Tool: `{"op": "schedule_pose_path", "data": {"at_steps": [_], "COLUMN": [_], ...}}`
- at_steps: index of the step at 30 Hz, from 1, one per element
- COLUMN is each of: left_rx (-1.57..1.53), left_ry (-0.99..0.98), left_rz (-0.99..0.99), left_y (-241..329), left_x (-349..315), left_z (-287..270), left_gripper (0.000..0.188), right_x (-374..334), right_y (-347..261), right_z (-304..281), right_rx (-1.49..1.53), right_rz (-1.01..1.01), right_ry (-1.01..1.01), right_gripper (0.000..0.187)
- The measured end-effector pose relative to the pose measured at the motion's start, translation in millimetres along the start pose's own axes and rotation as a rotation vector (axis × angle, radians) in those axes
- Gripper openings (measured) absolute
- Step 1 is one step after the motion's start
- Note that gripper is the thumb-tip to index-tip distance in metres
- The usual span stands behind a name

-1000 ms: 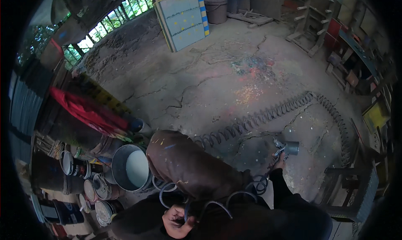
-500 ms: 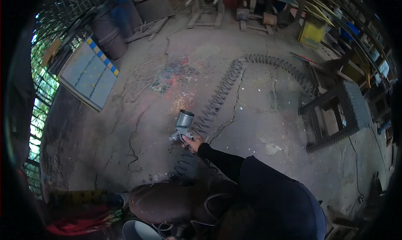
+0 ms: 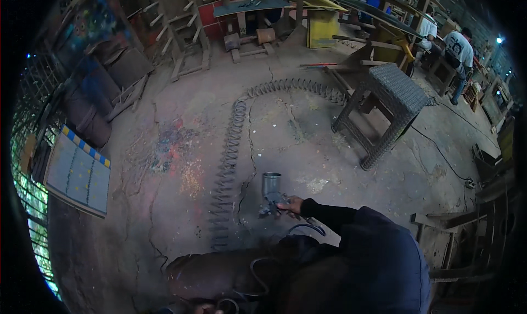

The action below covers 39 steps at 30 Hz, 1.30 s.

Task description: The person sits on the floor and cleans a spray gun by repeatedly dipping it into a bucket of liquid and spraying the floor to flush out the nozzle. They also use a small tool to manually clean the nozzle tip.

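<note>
In my right hand (image 3: 291,206) is a metal spray gun (image 3: 272,184) with its cup on top. The fingers wrap round its grip, and the cup stands upright above the concrete floor. A dark hose (image 3: 307,227) curves behind the gun, close to my wrist. At the bottom edge a small part of my left hand (image 3: 206,309) shows beside a curved rim or handle (image 3: 228,303). Its fingers are mostly cut off by the picture's edge, so their grip cannot be made out. My bent leg (image 3: 214,273) lies just above it.
A coiled air hose (image 3: 228,155) runs across the cracked floor. A dark woven stool (image 3: 398,92) stands at the right. A pale panel with a blue and yellow edge (image 3: 79,171) leans at the left. Two people (image 3: 458,48) are at the far right. A wooden frame (image 3: 439,232) is near right.
My view has swung to the right, bringing the stool closer to the middle and people into sight. The spray gun in my right hand has shifted rightward. The can and red cloth left the view.
</note>
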<state>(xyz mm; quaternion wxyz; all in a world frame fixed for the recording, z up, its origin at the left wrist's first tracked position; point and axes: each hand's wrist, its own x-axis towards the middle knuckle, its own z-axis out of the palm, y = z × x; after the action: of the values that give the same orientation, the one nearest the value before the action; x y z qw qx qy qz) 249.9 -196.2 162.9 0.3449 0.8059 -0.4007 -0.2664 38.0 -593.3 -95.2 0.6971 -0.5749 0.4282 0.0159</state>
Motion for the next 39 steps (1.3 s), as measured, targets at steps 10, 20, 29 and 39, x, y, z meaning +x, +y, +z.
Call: {"op": "schedule_pose_path", "data": {"at_steps": [10, 20, 29, 39], "left_rx": [0.159, 0.096, -0.009, -0.014], "left_ry": [0.088, 0.175, 0.145, 0.265], "left_rz": [-0.327, 0.030, -0.093, 0.053], "left_y": [-126.7, -201.9, -135.0, -132.4], "left_x": [-18.1, -46.2, -47.0, -52.9], "left_z": [61.1, 94.3, 95.4, 98.8], "left_gripper": [0.056, 0.030, 0.026, 0.046], "right_x": [-135.2, -225.6, -159.2, -107.2], "right_y": [142.9, 249.7, 237.7, 158.3], "right_z": [-103.6, -174.8, -196.4, -142.1], "right_rx": [0.535, 0.966, 1.040, 0.463], "right_rz": [0.115, 0.083, 0.035, 0.231], "right_ry": [0.631, 0.978, 0.872, 0.608], "right_gripper": [0.056, 0.066, 0.061, 0.058]}}
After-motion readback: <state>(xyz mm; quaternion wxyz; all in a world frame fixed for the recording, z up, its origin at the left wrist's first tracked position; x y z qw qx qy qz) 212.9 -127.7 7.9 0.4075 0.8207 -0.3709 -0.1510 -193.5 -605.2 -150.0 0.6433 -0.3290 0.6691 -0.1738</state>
